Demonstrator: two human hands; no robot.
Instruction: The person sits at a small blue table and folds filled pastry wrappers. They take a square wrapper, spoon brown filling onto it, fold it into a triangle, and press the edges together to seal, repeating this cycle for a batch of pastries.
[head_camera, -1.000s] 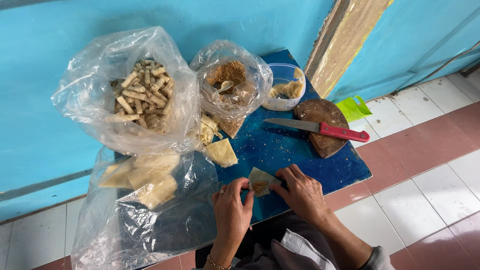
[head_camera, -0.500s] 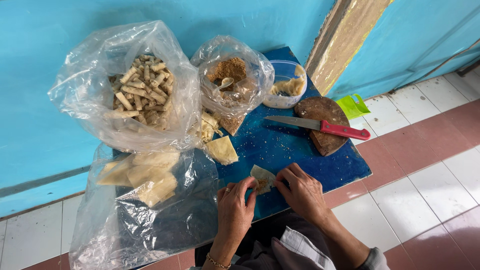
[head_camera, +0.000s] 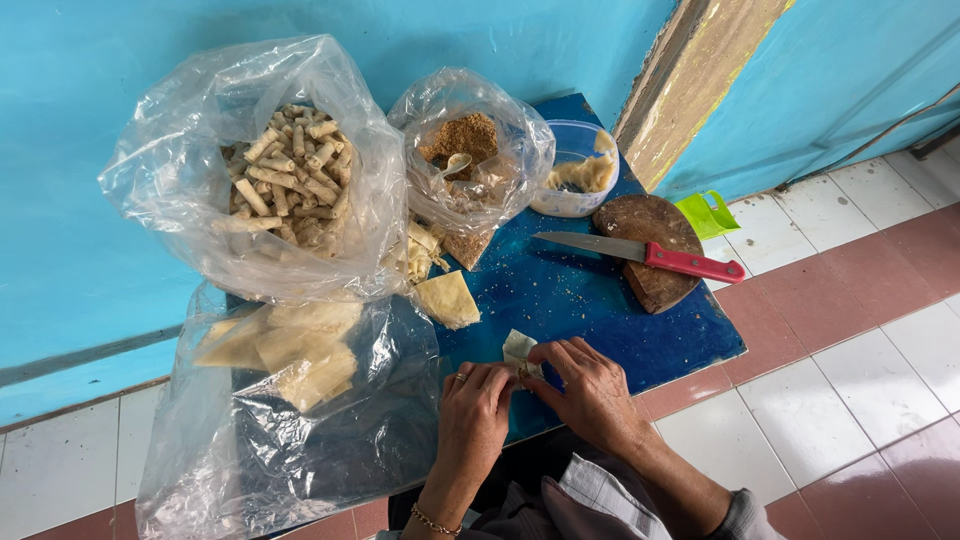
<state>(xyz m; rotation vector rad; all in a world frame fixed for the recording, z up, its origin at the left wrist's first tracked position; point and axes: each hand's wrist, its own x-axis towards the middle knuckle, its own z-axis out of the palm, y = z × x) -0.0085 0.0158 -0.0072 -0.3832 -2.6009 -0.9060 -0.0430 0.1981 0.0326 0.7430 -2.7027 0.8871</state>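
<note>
I hold a small pale wrapper (head_camera: 519, 352) at the near edge of the blue table (head_camera: 620, 320). Its long side runs up and away from me, leaning a bit left, and its top corner sticks out past my fingers. My left hand (head_camera: 472, 412) and my right hand (head_camera: 590, 388) both pinch its lower end — fingertips closed on it. Just beyond lies a flat triangle wrapper (head_camera: 447, 298). To my left is a clear bag of flat sheets (head_camera: 290, 350). Farther back sit a bag of little rolls (head_camera: 290, 175) and a bag of brown crumbs (head_camera: 465, 140). To the right, a red-handled knife (head_camera: 640, 252) rests on a round wooden board (head_camera: 660, 280).
</note>
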